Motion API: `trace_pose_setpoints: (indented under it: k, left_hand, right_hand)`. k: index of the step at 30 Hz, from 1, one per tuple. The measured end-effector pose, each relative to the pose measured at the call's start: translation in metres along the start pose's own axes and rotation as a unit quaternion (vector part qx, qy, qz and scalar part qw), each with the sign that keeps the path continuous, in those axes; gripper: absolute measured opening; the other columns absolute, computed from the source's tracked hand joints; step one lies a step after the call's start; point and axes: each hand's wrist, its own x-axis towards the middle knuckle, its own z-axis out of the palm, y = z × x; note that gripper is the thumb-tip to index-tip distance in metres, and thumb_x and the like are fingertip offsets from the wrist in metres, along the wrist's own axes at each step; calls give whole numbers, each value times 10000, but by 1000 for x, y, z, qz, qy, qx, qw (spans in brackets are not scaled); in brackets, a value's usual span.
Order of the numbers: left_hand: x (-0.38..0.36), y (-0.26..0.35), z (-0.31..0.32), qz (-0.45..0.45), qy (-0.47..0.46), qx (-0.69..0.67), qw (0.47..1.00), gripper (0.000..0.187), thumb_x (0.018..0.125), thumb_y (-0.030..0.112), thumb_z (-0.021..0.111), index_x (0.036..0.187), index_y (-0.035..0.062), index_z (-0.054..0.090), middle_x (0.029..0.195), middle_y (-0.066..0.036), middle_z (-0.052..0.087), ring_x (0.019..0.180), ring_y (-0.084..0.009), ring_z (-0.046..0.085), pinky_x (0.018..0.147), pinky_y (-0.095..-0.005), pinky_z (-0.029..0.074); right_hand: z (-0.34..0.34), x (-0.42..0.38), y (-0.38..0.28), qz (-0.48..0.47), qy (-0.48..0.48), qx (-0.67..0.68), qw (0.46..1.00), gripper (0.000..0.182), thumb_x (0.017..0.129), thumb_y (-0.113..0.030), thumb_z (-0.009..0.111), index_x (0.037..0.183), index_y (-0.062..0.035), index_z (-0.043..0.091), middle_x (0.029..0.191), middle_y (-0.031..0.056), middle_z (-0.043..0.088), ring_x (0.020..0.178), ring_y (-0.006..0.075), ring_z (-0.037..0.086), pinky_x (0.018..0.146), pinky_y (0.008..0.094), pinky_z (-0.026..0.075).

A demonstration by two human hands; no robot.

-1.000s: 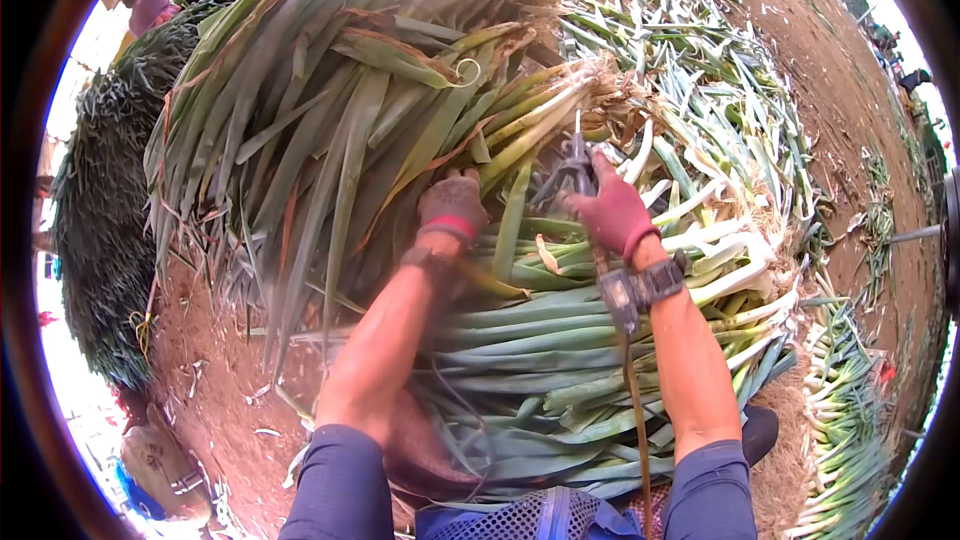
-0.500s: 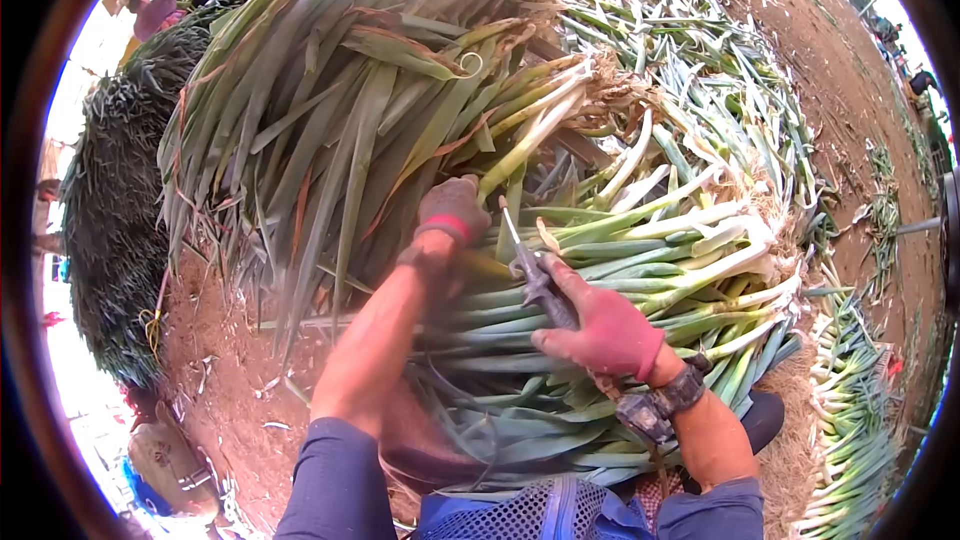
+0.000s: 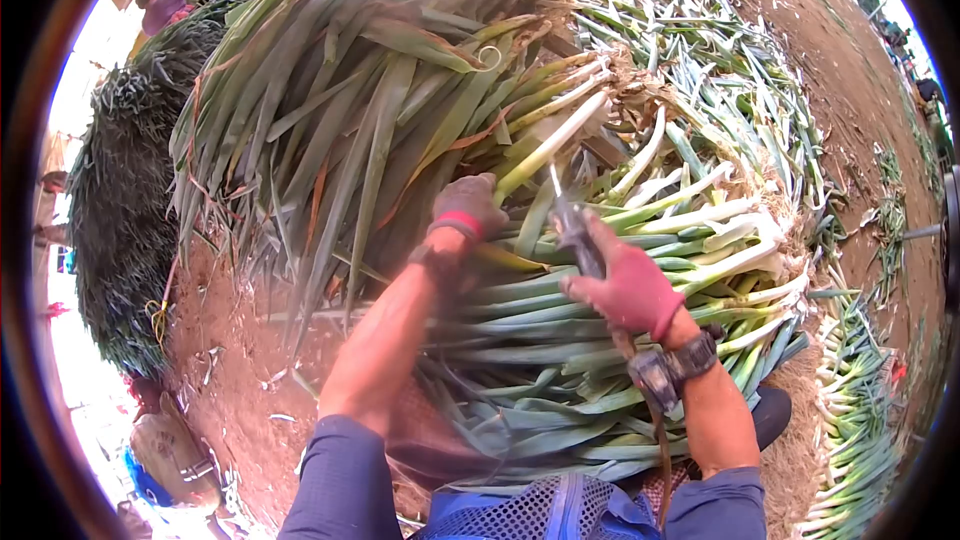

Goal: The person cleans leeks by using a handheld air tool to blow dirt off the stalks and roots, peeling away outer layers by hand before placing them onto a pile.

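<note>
My left hand (image 3: 468,206), in a glove with a red cuff, is closed around the green part of a leek (image 3: 560,145). The leek's pale shank points up and right toward the root ends. In my red-gloved right hand (image 3: 632,285) is an air blow gun (image 3: 578,240), its thin nozzle aimed at the held leek. A hose (image 3: 660,435) runs back from it along my wrist. Below both hands lies a layer of leeks (image 3: 690,270) with white ends to the right. Leafy leeks (image 3: 330,110) are heaped above my left hand.
Stripped leaves (image 3: 700,60) litter the ground at the upper right. A row of leeks (image 3: 850,420) lies at the lower right. A dark stack of leeks (image 3: 125,210) stands at the left, with a person (image 3: 170,5) behind it. A bag-like thing (image 3: 170,455) sits lower left.
My right hand and the air blow gun have moved right and slightly up, the nozzle now steeper. My left hand has shifted slightly right; the held leek's shank looks whiter and more separate.
</note>
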Motion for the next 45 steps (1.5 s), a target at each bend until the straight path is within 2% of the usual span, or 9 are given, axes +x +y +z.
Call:
trace_pose_setpoints:
  k: [7, 12, 16, 20, 24, 28, 32, 41, 45]
  left_hand:
    - [-28, 11, 7, 42, -54, 13, 998, 447, 771, 258, 755, 1184, 89, 724, 1109, -211, 759, 1080, -401, 718, 943, -494, 561]
    - [-53, 4, 16, 107, -81, 11, 991, 473, 787, 279, 755, 1213, 79, 704, 1108, -219, 748, 1050, -419, 717, 929, -508, 564]
    - [-79, 5, 23, 139, -99, 16, 985, 441, 813, 311, 753, 1190, 87, 705, 1080, -222, 746, 1025, -423, 721, 901, -524, 567]
    - [-74, 2, 18, 157, -110, 21, 981, 434, 814, 299, 738, 1201, 104, 717, 1072, -234, 740, 1026, -432, 717, 902, -529, 560]
    - [-60, -3, 9, 153, -102, -42, 982, 466, 789, 292, 733, 1207, 85, 737, 1103, -239, 744, 1056, -434, 710, 945, -497, 553]
    - [-55, 4, -8, 117, -147, -17, 982, 566, 770, 341, 751, 1279, 96, 733, 1116, -220, 757, 1065, -407, 721, 958, -475, 553]
    - [-39, -17, 13, 99, -126, -117, 980, 610, 784, 458, 767, 1296, 126, 750, 1090, -179, 777, 1038, -345, 743, 928, -442, 564]
    - [-17, -4, -11, 52, -112, -119, 985, 390, 947, 420, 669, 1168, 127, 800, 1018, -161, 787, 962, -343, 755, 899, -417, 576]
    - [6, -3, 0, 112, 27, -139, 984, 370, 939, 372, 672, 1160, 101, 793, 1136, -168, 764, 1073, -369, 717, 942, -446, 554]
  right_hand:
    - [-19, -3, 7, 88, 80, -40, 992, 1036, 844, -404, 797, 1652, -16, 278, 1089, 334, 721, 1036, 483, 715, 932, 471, 554]
    - [-5, -20, 11, -81, 52, -41, 995, 1020, 860, -413, 802, 1646, -11, 290, 1083, 316, 731, 1016, 473, 723, 919, 455, 561]
    - [-17, -10, -1, 30, 96, -20, 995, 1029, 859, -428, 806, 1646, -6, 293, 1087, 321, 731, 1012, 455, 737, 914, 450, 567]
    - [14, 8, 3, -90, 13, 26, 996, 1023, 866, -453, 785, 1642, 0, 297, 1064, 310, 738, 994, 457, 738, 878, 456, 567]
    - [23, 51, -5, 41, 32, 21, 998, 1052, 864, -448, 783, 1655, -5, 250, 1124, 340, 716, 1081, 466, 713, 966, 460, 546]
    - [45, 67, -5, -57, 3, -3, 998, 1044, 862, -443, 778, 1648, 5, 260, 1140, 343, 709, 1067, 463, 718, 932, 479, 558]
    - [25, 93, -7, 75, 76, 27, 994, 1068, 859, -448, 781, 1657, 10, 240, 1237, 343, 689, 1148, 466, 692, 1025, 449, 524]
    - [-10, 115, 31, 52, 145, 26, 988, 1012, 866, -410, 780, 1629, 46, 295, 1264, 321, 693, 1147, 435, 702, 1009, 426, 529]
    - [-29, 131, 54, 97, 192, -12, 976, 969, 879, -399, 772, 1624, 29, 324, 1171, 310, 728, 1118, 425, 716, 974, 427, 543]
